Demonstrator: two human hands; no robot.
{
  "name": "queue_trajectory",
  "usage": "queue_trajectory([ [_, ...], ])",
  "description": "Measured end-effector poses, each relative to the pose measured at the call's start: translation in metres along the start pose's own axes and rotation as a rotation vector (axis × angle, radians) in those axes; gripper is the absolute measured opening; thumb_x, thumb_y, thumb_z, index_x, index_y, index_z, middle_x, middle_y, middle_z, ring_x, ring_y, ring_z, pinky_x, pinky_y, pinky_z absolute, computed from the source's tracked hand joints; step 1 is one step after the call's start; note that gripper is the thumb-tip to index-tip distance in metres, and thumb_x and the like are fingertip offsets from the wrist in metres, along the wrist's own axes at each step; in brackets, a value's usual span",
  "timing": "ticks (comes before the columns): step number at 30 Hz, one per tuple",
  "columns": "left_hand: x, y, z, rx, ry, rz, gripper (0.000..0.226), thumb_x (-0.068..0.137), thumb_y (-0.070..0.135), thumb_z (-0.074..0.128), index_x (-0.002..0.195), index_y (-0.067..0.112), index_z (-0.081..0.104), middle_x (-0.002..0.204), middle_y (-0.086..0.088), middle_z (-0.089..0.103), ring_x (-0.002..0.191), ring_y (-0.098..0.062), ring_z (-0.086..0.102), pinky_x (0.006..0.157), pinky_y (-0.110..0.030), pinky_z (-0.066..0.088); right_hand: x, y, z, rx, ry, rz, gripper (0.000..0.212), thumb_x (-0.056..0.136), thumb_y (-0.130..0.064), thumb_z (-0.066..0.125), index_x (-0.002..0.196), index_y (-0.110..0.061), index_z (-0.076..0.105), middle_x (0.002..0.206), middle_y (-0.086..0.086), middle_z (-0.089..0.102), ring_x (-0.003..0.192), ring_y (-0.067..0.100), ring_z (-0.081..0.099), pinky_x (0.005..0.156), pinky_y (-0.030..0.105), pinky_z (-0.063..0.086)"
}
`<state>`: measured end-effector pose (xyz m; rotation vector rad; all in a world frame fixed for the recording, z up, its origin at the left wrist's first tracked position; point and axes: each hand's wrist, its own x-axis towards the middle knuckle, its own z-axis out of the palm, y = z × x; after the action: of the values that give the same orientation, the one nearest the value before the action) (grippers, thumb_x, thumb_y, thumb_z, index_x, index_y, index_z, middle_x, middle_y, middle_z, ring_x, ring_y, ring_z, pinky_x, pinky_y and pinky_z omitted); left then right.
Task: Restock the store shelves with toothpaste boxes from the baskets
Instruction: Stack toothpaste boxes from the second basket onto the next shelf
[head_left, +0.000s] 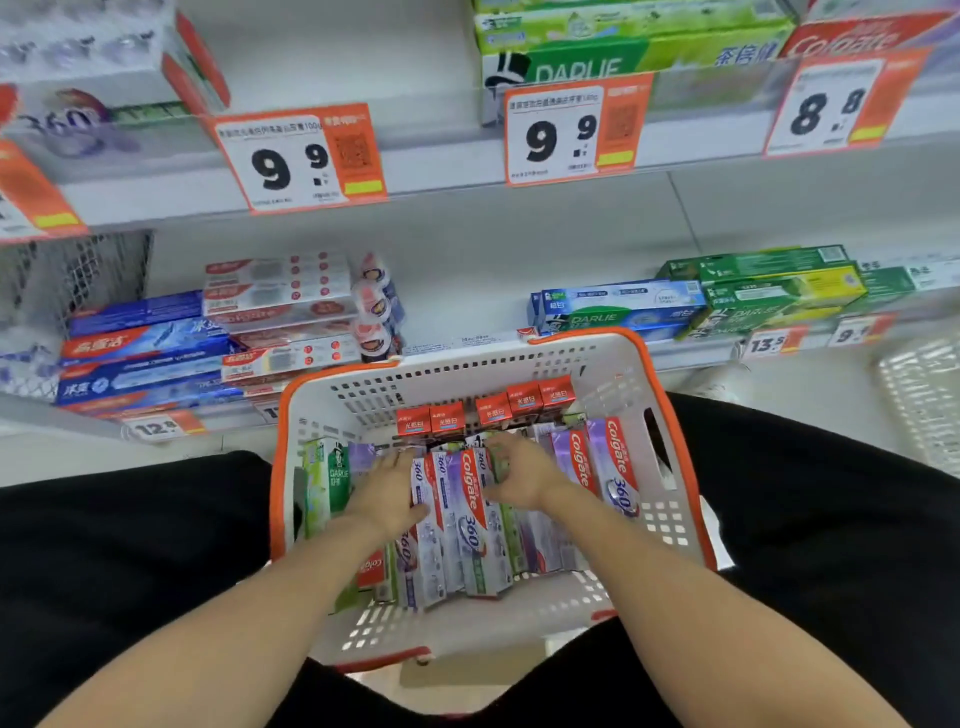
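inside basket (670, 405) | both hands (387, 491) palm-down on toothpaste boxes (470, 525)

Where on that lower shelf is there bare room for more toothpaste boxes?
The lower shelf is bare between the red-and-white boxes with small tubs and the blue Darlie boxes. Both ends are crowded, and the basket is packed under both hands.

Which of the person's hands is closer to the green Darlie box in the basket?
Left. The left hand lies just beside the green Darlie box; the right hand is farther across the basket.
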<state>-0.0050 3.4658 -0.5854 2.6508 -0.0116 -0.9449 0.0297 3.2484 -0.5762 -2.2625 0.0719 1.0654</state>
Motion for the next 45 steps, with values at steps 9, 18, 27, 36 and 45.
queue_trajectory([
  [9,0.000,-0.012,-0.020,-0.156,0.020,0.025,0.044,0.083,0.035,0.076,0.116,0.021,0.049,0.115,-0.002,0.058,0.110,-0.022,0.056,0.092,-0.033,0.047,0.006,-0.008,0.019,-0.129,-0.104,0.034,0.091,0.080,-0.022,0.080,0.148,-0.027,0.021,0.160,0.019,0.013,0.125,0.039,0.055,0.105,0.042,0.047],
  [18,-0.012,-0.016,-0.049,-0.345,-0.189,-0.048,0.069,0.069,0.048,0.087,0.122,0.022,0.052,0.130,0.001,0.042,0.120,-0.015,0.045,0.107,-0.028,0.038,-0.006,-0.015,0.037,-0.087,0.001,0.029,0.093,0.083,-0.024,0.078,0.149,-0.006,0.016,0.129,0.014,0.057,0.112,0.029,0.061,0.086,0.029,0.048],
  [27,-0.027,-0.006,-0.083,-0.750,-0.090,-0.024,0.068,0.047,0.054,0.095,0.090,0.011,0.064,0.099,0.005,0.074,0.101,-0.019,0.071,0.098,-0.042,0.054,-0.024,-0.033,-0.019,0.298,-0.267,0.024,0.061,0.077,-0.012,0.083,0.132,-0.015,0.057,0.109,0.007,0.072,0.098,0.029,0.070,0.086,0.050,0.059],
  [36,-0.062,0.029,-0.210,-0.589,-0.118,0.160,0.078,0.056,0.074,0.081,0.117,0.028,0.067,0.116,0.004,0.073,0.105,-0.019,0.071,0.100,-0.044,0.053,-0.085,-0.113,-0.111,0.615,-0.204,-0.317,0.037,0.082,0.001,0.076,0.116,-0.010,0.070,0.100,0.010,0.076,0.083,0.021,0.072,0.066,0.031,0.057],
  [45,-0.127,0.038,-0.298,-0.948,0.094,0.393,0.040,0.074,0.025,0.087,0.102,0.003,0.068,0.103,-0.012,0.076,0.091,-0.030,0.074,0.083,-0.040,0.059,-0.137,-0.174,-0.131,0.701,-0.029,-0.644,0.067,0.066,-0.040,0.091,0.122,-0.016,0.064,0.119,0.021,0.069,0.108,0.042,0.067,0.094,0.053,0.053],
])
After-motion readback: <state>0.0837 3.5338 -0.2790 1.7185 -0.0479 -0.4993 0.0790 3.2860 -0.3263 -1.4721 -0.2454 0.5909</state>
